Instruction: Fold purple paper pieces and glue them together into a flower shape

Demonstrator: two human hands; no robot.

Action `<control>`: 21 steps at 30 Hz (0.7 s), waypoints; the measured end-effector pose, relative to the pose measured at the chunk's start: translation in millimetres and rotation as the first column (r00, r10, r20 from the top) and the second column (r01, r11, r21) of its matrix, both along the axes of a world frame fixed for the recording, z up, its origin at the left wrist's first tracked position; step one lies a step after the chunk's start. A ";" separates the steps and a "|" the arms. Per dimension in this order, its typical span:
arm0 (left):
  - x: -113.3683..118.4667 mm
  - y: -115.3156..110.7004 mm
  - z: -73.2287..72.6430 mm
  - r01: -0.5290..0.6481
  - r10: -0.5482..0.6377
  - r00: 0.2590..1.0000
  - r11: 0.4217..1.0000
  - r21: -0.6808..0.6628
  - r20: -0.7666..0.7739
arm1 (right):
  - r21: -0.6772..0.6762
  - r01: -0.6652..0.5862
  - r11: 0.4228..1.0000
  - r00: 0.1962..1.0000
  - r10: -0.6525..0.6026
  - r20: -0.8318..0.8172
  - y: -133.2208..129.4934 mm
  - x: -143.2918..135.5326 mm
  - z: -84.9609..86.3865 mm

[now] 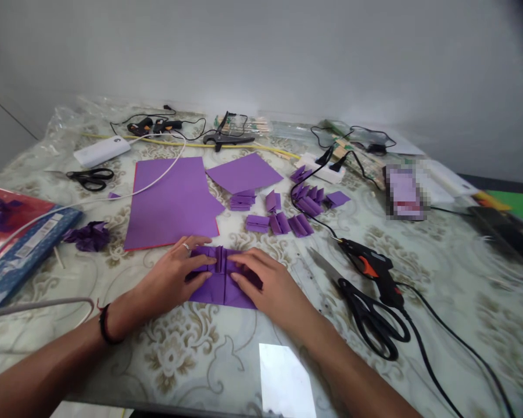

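A purple sheet of paper (224, 290) with pleated folds lies on the table in front of me, a narrow raised pleat standing near its middle. My left hand (185, 267), with a ring on one finger, holds its left side, index finger close to the pleat and thumb lower down. On the right part, my right hand (259, 276) grips the paper with curled fingers and thumb. Part of the sheet is hidden under both hands. Just beyond lie a large purple sheet (169, 197) with a cut corner and several small folded purple pieces (279, 222).
To the right are large black scissors (366, 316) and a glue gun (372, 267) with its cord. Smaller scissors (91, 177), crumpled purple paper (89, 235) and a blue packet (35, 244) lie left. A power strip (320, 168) stands behind the folded pieces.
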State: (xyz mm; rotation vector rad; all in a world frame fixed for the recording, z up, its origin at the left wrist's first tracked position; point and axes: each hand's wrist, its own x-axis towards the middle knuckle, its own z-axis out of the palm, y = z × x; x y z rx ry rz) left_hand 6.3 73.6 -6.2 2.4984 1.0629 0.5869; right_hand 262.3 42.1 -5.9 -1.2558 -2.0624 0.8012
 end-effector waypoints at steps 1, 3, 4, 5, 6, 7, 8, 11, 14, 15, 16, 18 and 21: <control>-0.2 0.5 -0.6 0.002 -0.002 1.000 1.000 -0.009 0.006 | -0.001 0.004 1.000 1.000 -0.004 -0.006 -0.6 -1.4 0.5; -0.1 1.1 -1.9 -0.016 0.017 0.999 0.999 -0.034 0.027 | 0.015 -0.011 1.000 1.000 0.011 -0.012 -1.4 -4.3 0.5; 0.0 1.2 -2.6 -0.030 0.032 0.999 0.999 -0.044 0.039 | 0.028 -0.026 0.999 1.000 0.027 -0.009 -1.6 -5.5 0.1; 0.1 1.3 -3.2 -0.040 0.042 0.998 0.998 -0.051 0.045 | 0.038 -0.040 0.998 0.999 0.040 -0.005 -1.7 -6.4 -0.3; 0.1 1.2 -3.8 -0.040 0.043 0.998 0.998 -0.052 0.045 | 0.042 -0.048 0.998 0.999 0.048 -0.002 -1.5 -6.9 -0.7; 0.2 1.1 -4.3 -0.032 0.034 0.999 0.998 -0.047 0.041 | 0.042 -0.052 0.998 0.999 0.052 -0.002 -1.2 -7.1 -1.0; 0.1 1.0 -4.7 -0.020 0.021 0.999 0.999 -0.041 0.036 | 0.037 -0.054 0.998 0.999 0.054 -0.003 -0.9 -7.0 -1.1; -0.1 0.7 -4.7 -0.007 0.008 0.999 1.000 -0.026 0.043 | 0.023 -0.048 0.999 0.999 0.048 0.000 0.0 -6.1 -0.5; -0.3 0.7 -4.2 -0.036 0.039 0.997 0.999 -0.039 0.067 | 0.015 -0.036 0.999 0.999 0.035 0.007 0.1 -6.0 -0.5; -0.3 0.9 -4.1 -0.046 0.049 0.996 0.998 -0.048 0.069 | 0.016 -0.028 0.999 1.000 0.028 0.008 0.0 -6.3 -0.9; -0.3 1.1 -4.2 -0.056 0.059 0.996 0.997 -0.055 0.069 | 0.018 -0.020 1.000 1.000 0.019 0.008 -0.1 -6.7 -1.5; 0.1 1.8 -4.2 -0.064 0.068 0.996 0.996 -0.061 0.065 | 0.028 0.002 1.000 1.000 -0.002 0.004 -0.2 -7.8 -2.9; 1.9 2.0 -2.9 -0.054 0.058 0.996 0.997 -0.047 0.075 | 0.034 0.018 0.999 0.999 -0.016 -0.030 0.4 -9.9 -4.1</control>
